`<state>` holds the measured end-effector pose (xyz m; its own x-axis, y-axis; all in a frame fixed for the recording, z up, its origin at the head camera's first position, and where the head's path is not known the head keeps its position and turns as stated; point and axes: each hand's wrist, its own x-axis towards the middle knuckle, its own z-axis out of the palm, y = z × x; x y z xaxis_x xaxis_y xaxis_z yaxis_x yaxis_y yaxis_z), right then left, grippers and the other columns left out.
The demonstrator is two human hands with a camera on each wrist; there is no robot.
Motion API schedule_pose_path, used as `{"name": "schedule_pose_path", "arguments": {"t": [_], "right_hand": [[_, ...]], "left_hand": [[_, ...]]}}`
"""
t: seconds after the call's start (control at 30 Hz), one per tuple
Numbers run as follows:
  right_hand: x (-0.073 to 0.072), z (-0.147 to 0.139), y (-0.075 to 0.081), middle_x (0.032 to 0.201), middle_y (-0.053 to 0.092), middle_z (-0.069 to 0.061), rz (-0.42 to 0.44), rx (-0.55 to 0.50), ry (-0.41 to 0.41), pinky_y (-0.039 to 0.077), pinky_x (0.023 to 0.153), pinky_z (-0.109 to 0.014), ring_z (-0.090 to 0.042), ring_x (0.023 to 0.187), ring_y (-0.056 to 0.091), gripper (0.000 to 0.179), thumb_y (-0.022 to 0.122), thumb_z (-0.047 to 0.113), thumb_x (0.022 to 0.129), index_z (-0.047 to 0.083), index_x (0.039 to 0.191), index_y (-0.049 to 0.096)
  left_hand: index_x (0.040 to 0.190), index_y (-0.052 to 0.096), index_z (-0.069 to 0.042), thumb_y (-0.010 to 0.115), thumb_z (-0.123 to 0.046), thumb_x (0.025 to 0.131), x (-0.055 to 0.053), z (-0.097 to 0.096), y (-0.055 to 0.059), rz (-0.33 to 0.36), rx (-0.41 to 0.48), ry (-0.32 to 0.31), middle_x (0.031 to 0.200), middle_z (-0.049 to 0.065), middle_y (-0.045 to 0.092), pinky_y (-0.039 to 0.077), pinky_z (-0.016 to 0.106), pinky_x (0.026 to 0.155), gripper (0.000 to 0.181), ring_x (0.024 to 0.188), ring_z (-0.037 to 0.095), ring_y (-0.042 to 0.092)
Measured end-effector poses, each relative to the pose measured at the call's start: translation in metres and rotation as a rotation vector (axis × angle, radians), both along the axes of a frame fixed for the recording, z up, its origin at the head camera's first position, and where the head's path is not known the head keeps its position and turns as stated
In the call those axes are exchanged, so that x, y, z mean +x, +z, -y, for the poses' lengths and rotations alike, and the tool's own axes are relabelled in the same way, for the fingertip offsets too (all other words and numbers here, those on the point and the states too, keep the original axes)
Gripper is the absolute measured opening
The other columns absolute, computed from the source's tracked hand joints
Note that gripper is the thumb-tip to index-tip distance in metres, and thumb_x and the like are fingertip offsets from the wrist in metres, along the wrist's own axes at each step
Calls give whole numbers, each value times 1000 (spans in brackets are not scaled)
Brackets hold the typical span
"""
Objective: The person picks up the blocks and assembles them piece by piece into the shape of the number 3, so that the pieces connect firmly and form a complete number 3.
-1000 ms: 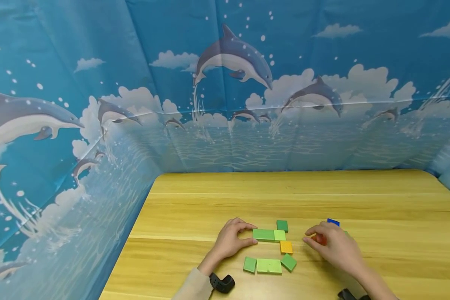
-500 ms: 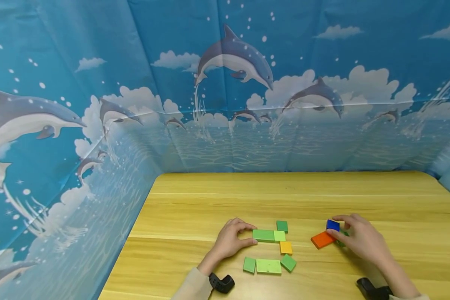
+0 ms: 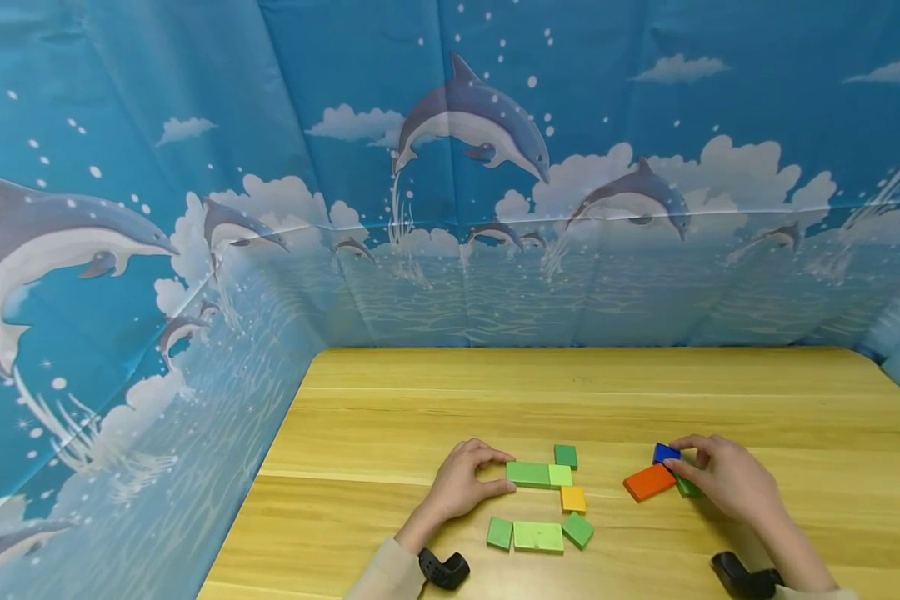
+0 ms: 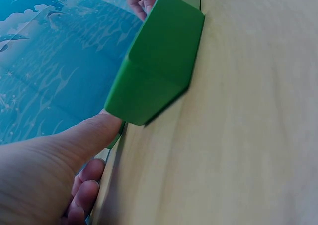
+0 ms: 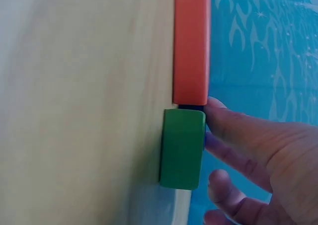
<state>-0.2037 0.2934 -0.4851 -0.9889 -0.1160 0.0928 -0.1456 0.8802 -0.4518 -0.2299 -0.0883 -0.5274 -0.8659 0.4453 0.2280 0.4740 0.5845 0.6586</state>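
Note:
My left hand [image 3: 461,479] holds the left end of a long green block [image 3: 527,474] between thumb and index finger. A small light-green block [image 3: 560,475] adjoins its right end. My right hand [image 3: 731,477] pinches a small blue block [image 3: 665,453] with thumb and index finger. Just below the blue one lies an orange-red block [image 3: 648,482], and a dark green block [image 3: 688,487] is partly hidden under the right hand. In the right wrist view, the red block [image 5: 191,46] and green block [image 5: 182,148] mostly cover the blue one.
Near the left hand lie a green square [image 3: 566,456], a yellow square [image 3: 572,499] and a light-green rectangle [image 3: 538,537] between two green squares, one being the left square [image 3: 499,533]. A dolphin-print curtain [image 3: 450,275] borders the wooden table [image 3: 420,400].
My right hand moved right from the red block to the blue one, and the red block now lies uncovered beside it. The left hand kept its place.

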Motion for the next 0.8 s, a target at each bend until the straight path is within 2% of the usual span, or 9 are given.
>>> {"name": "schedule_pose_path", "arguments": {"t": [0.13, 0.33, 0.47, 0.67, 0.8], "right_hand": [[-4, 1, 5, 68, 49, 1, 111, -42, -29, 25, 48, -31, -17, 53, 38, 49, 67, 47, 85, 4, 109, 67], [-19, 10, 19, 82, 58, -4, 237, -35, -49, 35, 51, -33, -19, 62, 49, 54, 68, 52, 81, 4, 106, 67], [-30, 24, 26, 87, 61, -6, 264, -22, -59, 39, 54, -34, -19, 66, 52, 50, 71, 51, 80, 5, 99, 67], [-44, 49, 27, 71, 54, -2, 266, -34, -61, 33, 52, -31, -18, 59, 46, 35, 74, 42, 80, 10, 83, 61], [-52, 63, 27, 72, 54, -1, 272, -52, -64, 33, 52, -31, -19, 59, 46, 33, 75, 41, 79, 11, 82, 61]], "left_hand": [[111, 70, -30, 71, -47, 80, 1, 0, 1, -1, -5, 0, 84, -12, 47, 34, 24, 67, 35, 75, 6, 38], [110, 71, -29, 72, -47, 80, 2, 0, 2, 0, -2, 2, 85, -11, 48, 34, 24, 67, 35, 75, 7, 39], [110, 71, -29, 72, -47, 80, 2, 0, 3, 12, 0, 6, 85, -12, 48, 34, 24, 68, 35, 75, 7, 38], [111, 71, -28, 72, -47, 80, 2, 0, 3, 18, 6, 6, 87, -12, 49, 34, 24, 69, 36, 76, 7, 39], [111, 70, -29, 72, -48, 80, 1, 0, 3, 20, 3, 4, 88, -13, 49, 35, 24, 70, 37, 77, 6, 39]]}}
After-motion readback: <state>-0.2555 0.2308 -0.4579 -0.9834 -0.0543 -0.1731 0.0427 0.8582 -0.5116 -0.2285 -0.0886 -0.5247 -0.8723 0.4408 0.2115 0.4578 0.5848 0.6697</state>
